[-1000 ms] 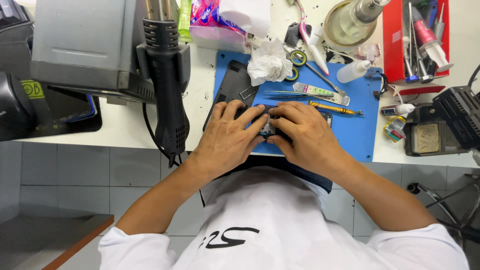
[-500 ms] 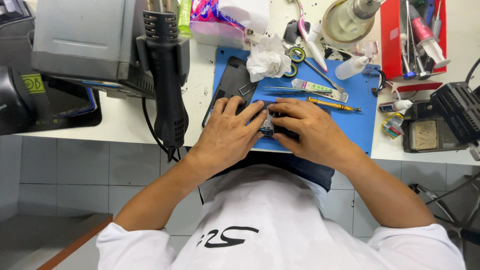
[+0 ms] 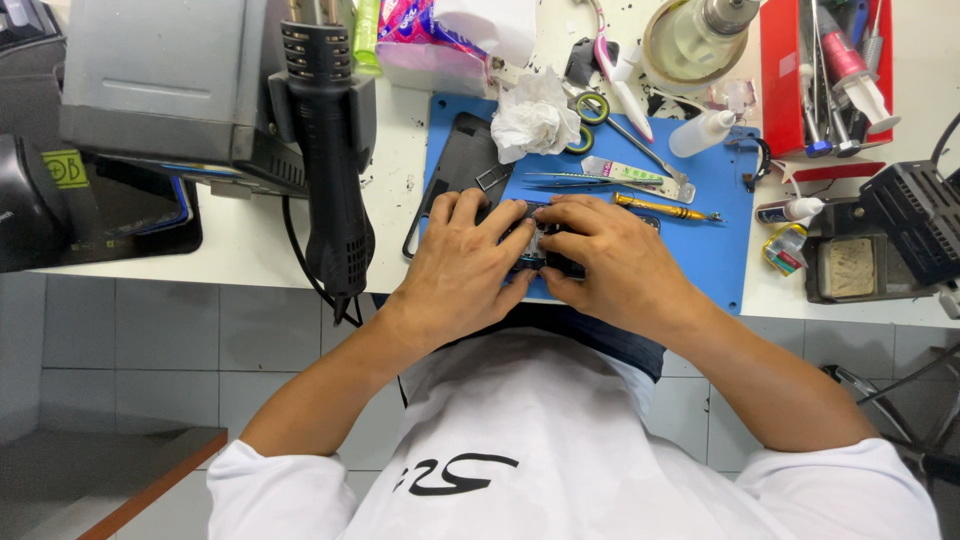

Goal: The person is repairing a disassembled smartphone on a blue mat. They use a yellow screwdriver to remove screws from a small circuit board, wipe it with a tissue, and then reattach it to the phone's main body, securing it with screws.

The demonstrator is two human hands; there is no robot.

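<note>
Both hands rest together on a small dark phone (image 3: 540, 252) lying on a blue work mat (image 3: 720, 240). My left hand (image 3: 462, 268) covers its left side with fingers pressed along the top edge. Gripping its right side is my right hand (image 3: 612, 262), thumb at the lower edge. Most of the phone is hidden under the fingers. A black phone back cover (image 3: 455, 170) lies just beyond my left hand. Tweezers (image 3: 560, 180) and a yellow-handled screwdriver (image 3: 660, 208) lie just past my right hand.
A black hot-air gun (image 3: 330, 150) hangs on a grey station (image 3: 160, 80) at left. A crumpled tissue (image 3: 535, 118), scissors (image 3: 600, 110), small bottles (image 3: 700, 132) and a red tool tray (image 3: 790, 90) crowd the back. A black box (image 3: 920, 220) sits at right.
Both hands stay pressed on the phone; the fingers have shifted only slightly. The view has drifted a little.
</note>
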